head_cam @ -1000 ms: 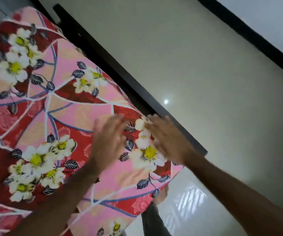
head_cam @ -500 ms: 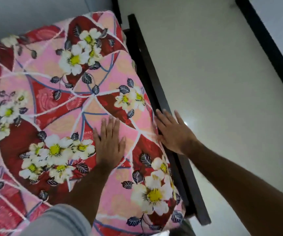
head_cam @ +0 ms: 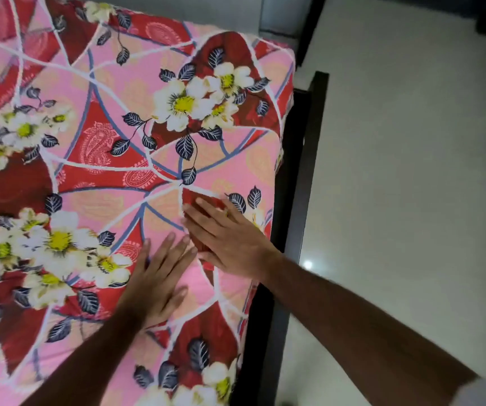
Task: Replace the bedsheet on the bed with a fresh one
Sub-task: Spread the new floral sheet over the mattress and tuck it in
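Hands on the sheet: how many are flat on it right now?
2. The left hand lies flat on the sheet near its right edge; the right hand lies flat just beyond it, closer to the bed frame. Neither grips fabric.

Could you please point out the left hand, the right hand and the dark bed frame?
left hand (head_cam: 155, 284), head view, back of hand.
right hand (head_cam: 227, 238), head view, back of hand.
bed frame (head_cam: 300, 183), head view, side rail.

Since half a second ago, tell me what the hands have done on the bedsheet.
The right hand left the dark bed frame and came onto the bedsheet, flat beside the left hand. Nothing was gripped or released. The left hand stays pressed flat, and the sheet stays spread over the mattress.
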A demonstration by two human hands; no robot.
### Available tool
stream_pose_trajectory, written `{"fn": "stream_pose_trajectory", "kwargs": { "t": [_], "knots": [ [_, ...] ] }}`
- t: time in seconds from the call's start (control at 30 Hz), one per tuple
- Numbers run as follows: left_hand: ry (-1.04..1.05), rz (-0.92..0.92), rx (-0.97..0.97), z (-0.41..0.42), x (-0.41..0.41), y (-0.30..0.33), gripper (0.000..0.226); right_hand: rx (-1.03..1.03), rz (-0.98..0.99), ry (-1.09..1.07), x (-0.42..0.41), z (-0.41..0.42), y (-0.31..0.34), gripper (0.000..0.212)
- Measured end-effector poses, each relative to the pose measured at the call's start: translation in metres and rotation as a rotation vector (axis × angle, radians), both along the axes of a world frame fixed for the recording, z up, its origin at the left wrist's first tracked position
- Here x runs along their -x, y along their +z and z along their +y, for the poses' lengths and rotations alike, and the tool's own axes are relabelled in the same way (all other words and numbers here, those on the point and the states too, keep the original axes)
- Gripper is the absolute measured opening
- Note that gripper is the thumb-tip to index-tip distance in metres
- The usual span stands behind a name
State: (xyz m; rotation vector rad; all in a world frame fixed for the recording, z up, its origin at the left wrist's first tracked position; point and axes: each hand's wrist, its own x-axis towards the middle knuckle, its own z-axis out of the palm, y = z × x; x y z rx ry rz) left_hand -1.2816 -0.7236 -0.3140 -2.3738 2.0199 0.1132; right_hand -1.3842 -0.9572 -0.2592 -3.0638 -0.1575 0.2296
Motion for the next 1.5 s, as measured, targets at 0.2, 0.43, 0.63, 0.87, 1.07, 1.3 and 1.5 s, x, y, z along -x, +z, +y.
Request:
{"fn": "stream_pose_trajectory", "kwargs": {
  "t": [0.2, 0.43, 0.63, 0.87, 1.07, 1.3, 1.5],
  "knots": [
    [0.007, -0.045, -0.012, 0.0, 0.0, -0.001, 0.081, -0.005, 0.008, 0.075, -0.07, -0.039, -0.018, 0.074],
    [0.112, 0.009, -0.171, -0.01, 0.004, 0.03, 0.065, -0.139, -0.013, 0.124, -0.074, -0.048, -0.02, 0.076],
    [0.445, -0.061, 0.046, -0.068, -0.011, 0.053, 0.04, 0.005, 0.023, 0.603, -0.13, -0.131, -0.012, 0.07],
    [1.264, 0.147, 0.194, -0.14, -0.044, 0.045, 0.057, 0.133, -0.011, 0.06, -0.208, -0.284, 0.007, 0.074],
    [1.489, 0.217, 0.114, -0.195, -0.124, 0.035, 0.068, -0.349, 0.299, -0.56, -0.326, -0.334, 0.013, 0.08],
    [1.666, 0.125, 0.078, -0.296, -0.18, 0.033, 0.078, -0.3, -0.073, 0.37, -0.407, -0.295, 0.02, 0.063],
    [1.519, 0.093, 0.073, -0.387, -0.172, 0.034, 0.077, -0.062, -0.119, 0.968, -0.481, -0.253, -0.005, 0.066]
  ]
}}
